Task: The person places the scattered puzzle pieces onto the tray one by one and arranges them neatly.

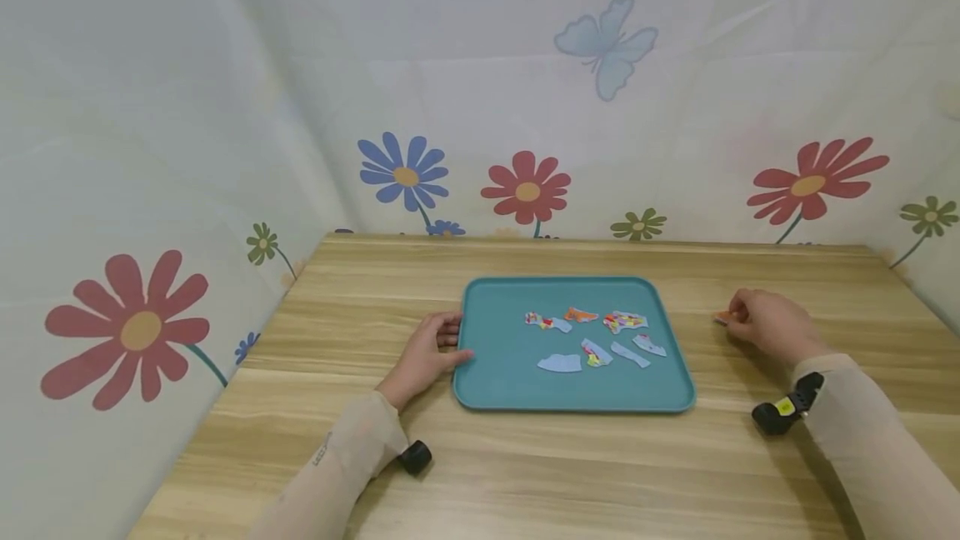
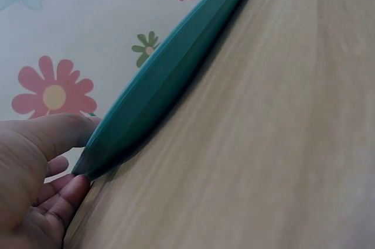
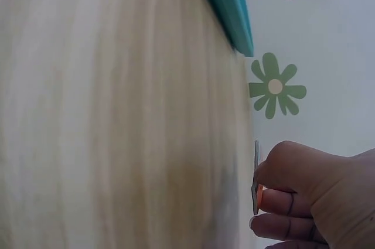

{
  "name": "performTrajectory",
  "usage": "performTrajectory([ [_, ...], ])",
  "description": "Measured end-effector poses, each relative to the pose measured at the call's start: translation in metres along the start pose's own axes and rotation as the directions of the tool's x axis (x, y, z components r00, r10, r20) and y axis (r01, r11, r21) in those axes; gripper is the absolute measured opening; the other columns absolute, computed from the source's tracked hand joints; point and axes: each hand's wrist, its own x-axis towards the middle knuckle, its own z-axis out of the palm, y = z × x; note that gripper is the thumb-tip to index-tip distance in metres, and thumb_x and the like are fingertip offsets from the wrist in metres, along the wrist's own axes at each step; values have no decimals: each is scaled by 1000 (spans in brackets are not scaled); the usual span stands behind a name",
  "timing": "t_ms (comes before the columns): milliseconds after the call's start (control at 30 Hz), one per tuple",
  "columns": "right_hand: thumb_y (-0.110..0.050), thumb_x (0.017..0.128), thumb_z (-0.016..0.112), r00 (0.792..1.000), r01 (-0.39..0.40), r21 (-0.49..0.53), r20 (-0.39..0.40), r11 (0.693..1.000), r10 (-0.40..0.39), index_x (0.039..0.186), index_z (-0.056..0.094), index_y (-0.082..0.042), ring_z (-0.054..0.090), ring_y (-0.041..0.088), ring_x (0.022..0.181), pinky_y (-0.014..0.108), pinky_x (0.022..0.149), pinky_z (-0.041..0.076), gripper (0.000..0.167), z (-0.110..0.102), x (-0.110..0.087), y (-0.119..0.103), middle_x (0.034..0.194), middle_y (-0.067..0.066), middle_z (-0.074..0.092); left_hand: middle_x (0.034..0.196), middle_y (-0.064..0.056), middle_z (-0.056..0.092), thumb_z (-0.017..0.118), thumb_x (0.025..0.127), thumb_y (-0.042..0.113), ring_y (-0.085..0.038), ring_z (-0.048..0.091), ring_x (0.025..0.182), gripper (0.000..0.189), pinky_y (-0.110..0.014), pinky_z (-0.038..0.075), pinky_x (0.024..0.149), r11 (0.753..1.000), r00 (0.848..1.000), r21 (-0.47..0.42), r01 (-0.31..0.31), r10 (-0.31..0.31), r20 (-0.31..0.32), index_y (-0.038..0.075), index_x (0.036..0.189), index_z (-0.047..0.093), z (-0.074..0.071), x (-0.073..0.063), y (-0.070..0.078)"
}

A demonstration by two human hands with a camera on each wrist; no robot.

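A teal tray (image 1: 510,377) lies in the middle of the wooden table (image 1: 570,473) with several torn, colourfully printed paper pieces (image 1: 592,332) on it. My left hand (image 1: 457,340) grips the tray's left rim. In the left wrist view my thumb (image 2: 55,132) lies over the rim (image 2: 158,91) and my fingers curl below it. My right hand (image 1: 731,317) rests on the table to the right of the tray and pinches a small orange paper piece (image 1: 722,318). The right wrist view shows that piece (image 3: 256,173) edge-on between my fingertips.
White cloth walls printed with flowers (image 1: 525,187) and a butterfly (image 1: 607,44) close in the table at the back and on both sides. Black wrist cameras (image 1: 783,411) sit on both forearms. Bare wood runs along the front and both sides of the tray.
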Motion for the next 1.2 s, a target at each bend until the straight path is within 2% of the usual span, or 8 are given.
performTrajectory([
  [233,-15,86,70,1000,-2,49,-9,999,3,103,61,7,55,25,74,36,65,49,29,-8,-6,-7,89,19,63,124,-20,51,75,82,6,-28,58,109,61,-38,51,96,999,1000,33,2,-2,-3,-4,136,47,1,-2,3],
  [433,-12,83,72,998,39,29,-46,999,-37,100,63,6,55,23,73,39,66,51,27,-15,-10,-16,86,17,64,124,-20,51,75,82,6,-28,58,108,61,-38,51,96,999,1000,45,3,-3,-2,-5,136,47,0,-3,4],
  [600,-12,81,73,994,80,10,-77,997,-79,98,64,4,55,20,70,34,62,50,24,-23,-13,-26,83,13,64,123,-20,51,75,82,5,-28,59,108,61,-37,51,95,999,1000,43,4,-4,-3,-4,136,47,0,-3,5],
  [833,-12,81,71,980,161,-39,-114,986,-164,96,65,2,55,16,66,29,58,47,21,-32,-20,-46,81,8,65,123,-20,51,74,83,5,-28,59,108,60,-37,51,96,999,1000,44,14,-14,-1,-4,136,47,0,-4,6],
  [1200,-12,81,72,950,271,-72,-145,960,-278,96,66,0,55,14,68,26,58,46,20,-38,-27,-79,80,5,64,122,-19,51,73,83,4,-27,59,107,58,-33,52,94,998,1000,58,-12,13,-5,-5,135,48,1,-2,2],
])
